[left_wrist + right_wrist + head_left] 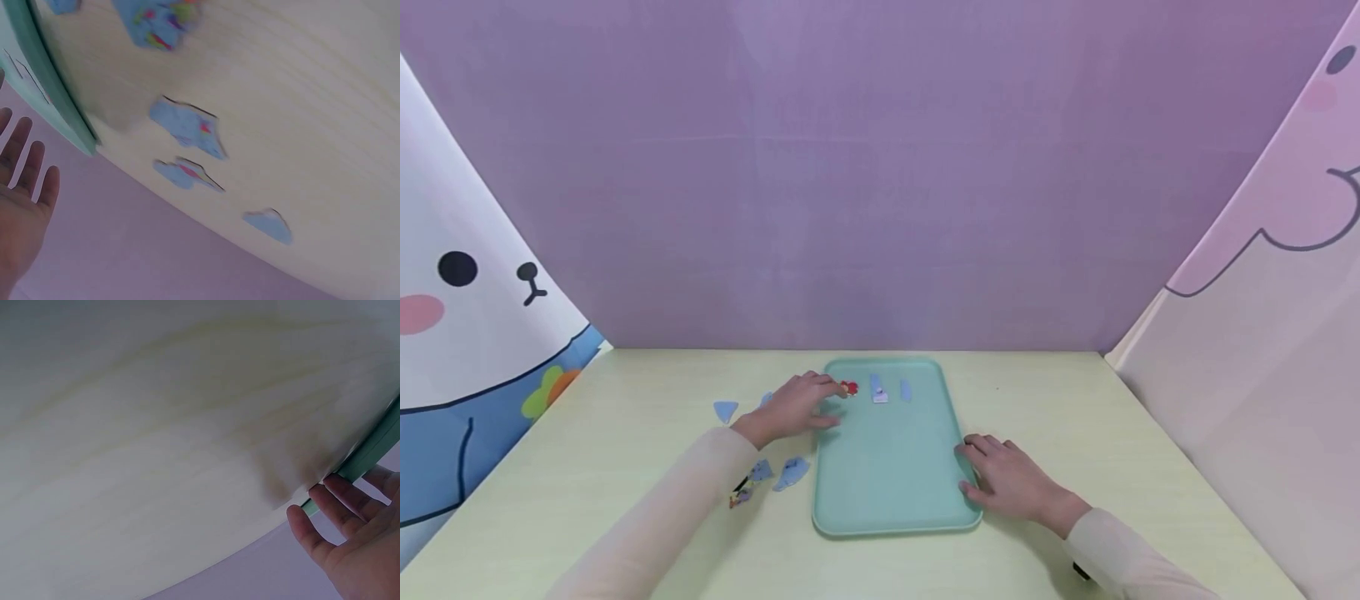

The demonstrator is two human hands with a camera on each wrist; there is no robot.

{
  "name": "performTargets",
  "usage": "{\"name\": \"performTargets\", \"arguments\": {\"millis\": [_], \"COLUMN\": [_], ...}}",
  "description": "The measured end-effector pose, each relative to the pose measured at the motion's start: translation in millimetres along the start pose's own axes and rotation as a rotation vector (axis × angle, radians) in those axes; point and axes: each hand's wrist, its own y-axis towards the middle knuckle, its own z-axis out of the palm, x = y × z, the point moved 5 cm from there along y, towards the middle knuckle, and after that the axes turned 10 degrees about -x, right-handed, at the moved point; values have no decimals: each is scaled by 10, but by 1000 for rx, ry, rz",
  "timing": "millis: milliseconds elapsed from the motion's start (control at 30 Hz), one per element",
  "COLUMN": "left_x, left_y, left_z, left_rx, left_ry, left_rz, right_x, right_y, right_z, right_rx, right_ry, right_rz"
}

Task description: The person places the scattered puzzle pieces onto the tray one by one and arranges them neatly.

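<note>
A light green tray (pixel 891 475) lies on the table, with a small red piece (pixel 851 387), a blue-and-white piece (pixel 878 390) and a narrow blue piece (pixel 906 390) near its far end. My left hand (pixel 793 407) hovers over the tray's left rim, fingers loosely extended, index fingertip close to the red piece. In the left wrist view that hand (pixel 22 206) shows spread fingers and nothing held. My right hand (pixel 1011 483) rests at the tray's right rim, thumb and fingers touching the edge. The right wrist view shows its fingers (pixel 340 512) slightly bent beside the green rim.
Several flat, irregular blue pieces lie left of the tray, among them a patterned piece (pixel 792 472) and a plain one (pixel 726 410). A small black object (pixel 1081 571) is by the right sleeve. A purple backdrop (pixel 865 183) rises behind the table.
</note>
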Motion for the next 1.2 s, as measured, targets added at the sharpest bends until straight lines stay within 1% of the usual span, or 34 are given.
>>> {"name": "performTargets", "arguments": {"millis": [167, 333, 500, 667, 800, 900, 1033, 1200], "left_x": [167, 329, 493, 605, 672, 728, 794, 827], "left_y": [-133, -273, -402, -510, -570, -607, -640, -654], "left_z": [-129, -209, -252, -306, -339, -347, -341, -338], "left_rx": [22, 40, 63, 70, 74, 88, 109, 117], "left_ry": [-9, 20, 48, 65, 70, 65, 61, 57], "left_rz": [-62, -64, -93, -111, -119, -141, -156, -148], "right_x": [-7, 3, 9, 10, 13, 19, 24, 32], "right_y": [1, -1, 1, 5, 6, 4, 5, 6], "right_z": [5, 9, 14, 12, 9, 8, 5, -1], "right_rx": [5, 5, 11, 13, 12, 12, 8, -3], "right_ry": [1, 5, 12, 15, 18, 18, 14, 10], "right_rz": [0, -3, 0, 3, 7, 9, 8, -1]}}
